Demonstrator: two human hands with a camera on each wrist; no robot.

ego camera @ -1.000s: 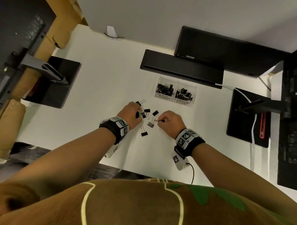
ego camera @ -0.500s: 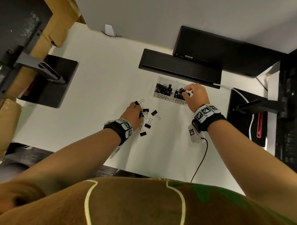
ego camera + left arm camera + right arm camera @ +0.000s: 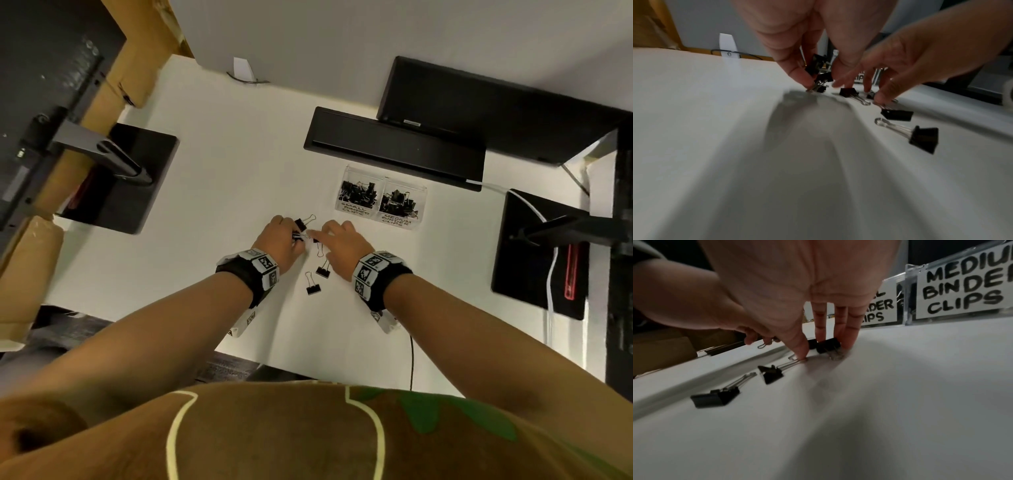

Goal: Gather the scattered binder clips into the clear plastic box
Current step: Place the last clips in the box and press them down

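binder clips lie scattered on the white desk (image 3: 212,192) between my two hands, a little nearer to me than the clear plastic box (image 3: 381,202). starting at the left, a monitor stand (image 3: 113,171) sits on its dark base well off to that side. my left hand (image 3: 279,241) is down on the desk with its fingers curled, pinching a few clips (image 3: 819,76) at once: the left wrist view shows my thumb and a finger closed on a small black bunch, wire handles touching the desk. one more clip (image 3: 303,223) pokes out just past those fingers. nearer to me, between my wrists, two loose clips lie flat, the nearest clip (image 3: 313,287) and a second clip (image 3: 323,270) just beyond it, close together but apart. my right hand (image 3: 339,245) has its fingers reaching down fairly straight; my fingertips (image 3: 851,340) touch a black clip (image 3: 827,345) from behind and my thumb presses on the wire handle of the second clip. whether i have actually closed a grip on the black one i cannot tell. further right and farther back, the box stands in two compartments, the left labelled small binder clips, the right labelled medium binder clips, both holding black clips. a second dark stand base (image 3: 534,253) with a white cable (image 3: 549,274) sits at far right.
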